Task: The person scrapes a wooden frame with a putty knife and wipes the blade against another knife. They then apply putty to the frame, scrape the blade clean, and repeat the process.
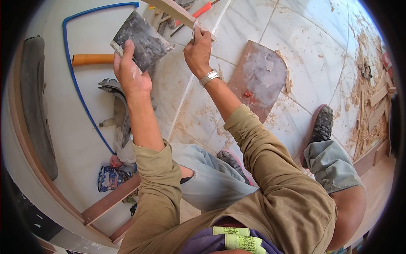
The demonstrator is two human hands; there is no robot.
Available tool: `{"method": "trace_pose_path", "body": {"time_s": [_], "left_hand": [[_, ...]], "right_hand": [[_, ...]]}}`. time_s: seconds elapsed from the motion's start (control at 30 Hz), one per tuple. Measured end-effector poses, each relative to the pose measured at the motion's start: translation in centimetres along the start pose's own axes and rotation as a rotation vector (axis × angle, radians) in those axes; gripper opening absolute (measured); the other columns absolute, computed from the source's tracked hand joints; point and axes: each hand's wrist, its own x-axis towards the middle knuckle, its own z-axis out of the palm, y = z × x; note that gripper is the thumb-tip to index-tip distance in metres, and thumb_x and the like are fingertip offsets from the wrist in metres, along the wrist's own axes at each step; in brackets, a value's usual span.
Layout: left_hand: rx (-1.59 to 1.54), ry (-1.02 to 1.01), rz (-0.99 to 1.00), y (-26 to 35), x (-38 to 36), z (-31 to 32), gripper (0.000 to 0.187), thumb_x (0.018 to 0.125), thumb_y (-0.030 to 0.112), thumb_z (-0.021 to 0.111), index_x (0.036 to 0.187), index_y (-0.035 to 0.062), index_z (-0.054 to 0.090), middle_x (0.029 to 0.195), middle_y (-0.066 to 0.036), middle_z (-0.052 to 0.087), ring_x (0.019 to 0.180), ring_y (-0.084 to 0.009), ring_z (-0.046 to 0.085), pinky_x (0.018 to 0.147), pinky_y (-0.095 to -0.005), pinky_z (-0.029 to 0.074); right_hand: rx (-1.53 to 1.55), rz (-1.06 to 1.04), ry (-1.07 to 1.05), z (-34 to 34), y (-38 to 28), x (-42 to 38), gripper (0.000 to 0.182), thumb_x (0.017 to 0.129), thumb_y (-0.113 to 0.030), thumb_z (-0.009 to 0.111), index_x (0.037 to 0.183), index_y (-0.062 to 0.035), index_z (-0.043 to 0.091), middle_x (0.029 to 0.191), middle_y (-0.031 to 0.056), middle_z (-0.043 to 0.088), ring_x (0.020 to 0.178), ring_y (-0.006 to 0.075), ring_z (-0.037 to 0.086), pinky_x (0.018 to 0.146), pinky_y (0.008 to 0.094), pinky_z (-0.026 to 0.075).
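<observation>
Plate [144, 41], dark and flat, in left grip [133, 75] by 1 edge.

No word, brand or number can be read. Dark print covers the yellow-green patches [245, 242] on the purple garment [198, 244] at bottom centre, too small to decipher; pale markings on the blue patterned bundle [110, 179], lower left, are equally illegible.
</observation>
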Motion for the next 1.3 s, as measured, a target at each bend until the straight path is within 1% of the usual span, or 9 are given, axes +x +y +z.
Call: {"method": "trace_pose_path", "body": {"time_s": [0.27,0.4,0.5,0.6,0.7,0.8,0.9,1.1,1.3], "left_hand": [[-0.026,0.031,-0.009,0.2,0.1,0.0,0.038,0.095,0.014,0.068,0.129,0.0006,0.057,0.120,-0.007,0.065,0.107,-0.0206,0.064,0.094,-0.0381,0.053],[-0.052,0.031,-0.009,0.3,0.2,-0.1,0.036,0.095,0.014,0.068,0.127,0.0019,0.058,0.120,-0.006,0.065,0.106,-0.0196,0.063,0.095,-0.0376,0.052],[-0.084,0.008,0.020,-0.2,0.5,-0.4,0.039,0.093,0.015,0.071,0.128,0.0028,0.060,0.118,-0.005,0.067,0.105,-0.0188,0.065,0.092,-0.0359,0.053],[-0.086,0.008,0.019,-0.6,0.6,-0.4,0.039,0.092,0.015,0.071,0.128,0.0026,0.060,0.118,-0.005,0.067,0.105,-0.0189,0.066,0.093,-0.0357,0.053],[-0.078,0.012,0.018,-0.7,0.7,-0.6,0.039,0.093,0.015,0.071,0.127,0.0025,0.060,0.119,-0.005,0.067,0.105,-0.0189,0.065,0.093,-0.0359,0.053],[-0.079,0.010,0.021,-0.3,0.6,-0.7,0.038,0.093,0.015,0.072,0.127,0.0029,0.060,0.118,-0.005,0.067,0.106,-0.0190,0.065,0.093,-0.0361,0.053],[-0.095,-0.013,0.039,-0.2,0.6,-0.9,0.038,0.092,0.016,0.072,0.126,0.0035,0.061,0.118,-0.005,0.067,0.107,-0.0190,0.065,0.093,-0.0364,0.053],[-0.123,0.029,0.018,-0.3,1.0,-0.9,0.040,0.091,0.016,0.073,0.127,0.0044,0.060,0.118,-0.005,0.067,0.106,-0.0190,0.065,0.093,-0.0361,0.053],[-0.150,0.120,0.004,1.2,0.7,0.3,0.044,0.087,0.023,0.076,0.127,0.0091,0.061,0.120,-0.003,0.065,0.109,-0.0194,0.062,0.090,-0.0368,0.050]], "right_hand": [[-0.006,0.219,-0.100,-2.0,2.4,1.0,0.048,0.079,0.004,0.053,0.126,-0.0025,0.064,0.098,0.0240,0.060,0.099,0.0408,0.059,0.088,0.0465,0.049],[0.033,0.272,-0.117,-2.3,0.6,1.8,0.041,0.079,0.002,0.051,0.115,-0.0023,0.069,0.094,0.0248,0.059,0.092,0.0416,0.060,0.086,0.0477,0.048],[0.007,0.180,-0.100,-1.9,-0.3,2.1,0.015,0.083,-0.005,0.057,0.092,0.0042,0.066,0.091,0.0257,0.064,0.086,0.0407,0.064,0.082,0.0442,0.049],[0.016,0.174,-0.118,-2.5,-1.3,2.1,0.015,0.083,-0.005,0.056,0.092,0.0042,0.066,0.092,0.0251,0.064,0.086,0.0401,0.063,0.082,0.0447,0.049],[0.045,0.148,-0.018,-2.7,-0.3,1.5,0.017,0.084,-0.004,0.056,0.093,0.0034,0.067,0.094,0.0240,0.063,0.086,0.0392,0.062,0.082,0.0452,0.049],[0.021,0.107,-0.075,-2.5,0.3,1.6,0.042,0.080,0.002,0.052,0.119,-0.0025,0.067,0.093,0.0225,0.058,0.091,0.0400,0.057,0.083,0.0474,0.047],[-0.017,0.121,-0.149,-1.7,-1.2,1.9,0.048,0.081,0.002,0.052,0.127,-0.0060,0.065,0.097,0.0224,0.057,0.093,0.0390,0.058,0.085,0.0459,0.048],[-0.019,0.079,-0.076,-2.4,-1.6,2.0,0.050,0.081,0.005,0.053,0.129,-0.0047,0.064,0.101,0.0218,0.057,0.096,0.0376,0.059,0.087,0.0447,0.049],[0.032,0.012,-0.017,-0.3,-1.9,0.9,0.042,0.081,0.005,0.053,0.121,0.0008,0.066,0.106,0.0222,0.060,0.097,0.0393,0.059,0.088,0.0457,0.049]]}}
